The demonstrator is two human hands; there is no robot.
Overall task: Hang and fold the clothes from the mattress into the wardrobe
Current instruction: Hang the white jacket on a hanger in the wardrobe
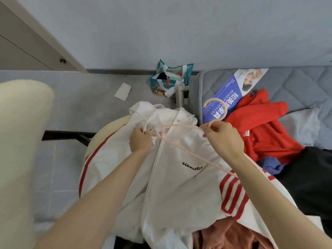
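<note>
White zip jacket [179, 186], red stripes on the sleeves, "ecameter" in black script on the chest. It's spread front-up just below the camera, off the left edge of the mattress [287, 83], with its right sleeve lying over the clothes pile there. Hood end points away, toward the wall [161, 33].

Left hand [141, 141]: fingers curled into the fabric at the collar, gripping it near the top of the zip.
Right hand [222, 139]: pinching the pink hanger [214, 100] at its neck, just under the hook. Hook sticks up past the fingers. One hanger arm reaches toward the collar by the left hand; the other runs across the chest down to the striped right sleeve. Can't tell whether either arm is inside the jacket.

On the mattress:
- red garment [265, 130], crumpled, just right of the right hand
- blue printed sheet [226, 97], partly under the red garment
- black garment [309, 177] at the right edge
- small blue-purple piece [271, 165] between the red and the black
- pink garment [230, 236] at the bottom, partly under the jacket hem

Teal gift bag [156, 83] stands open on the tiled floor [71, 105] against the wall, beside the mattress corner. Inside: white pieces, something orange, dark beyond that. Contents not identifiable.

White paper [122, 91] lies flat on the floor left of the bag. Cream padded object [21, 141] fills the left edge.
</note>
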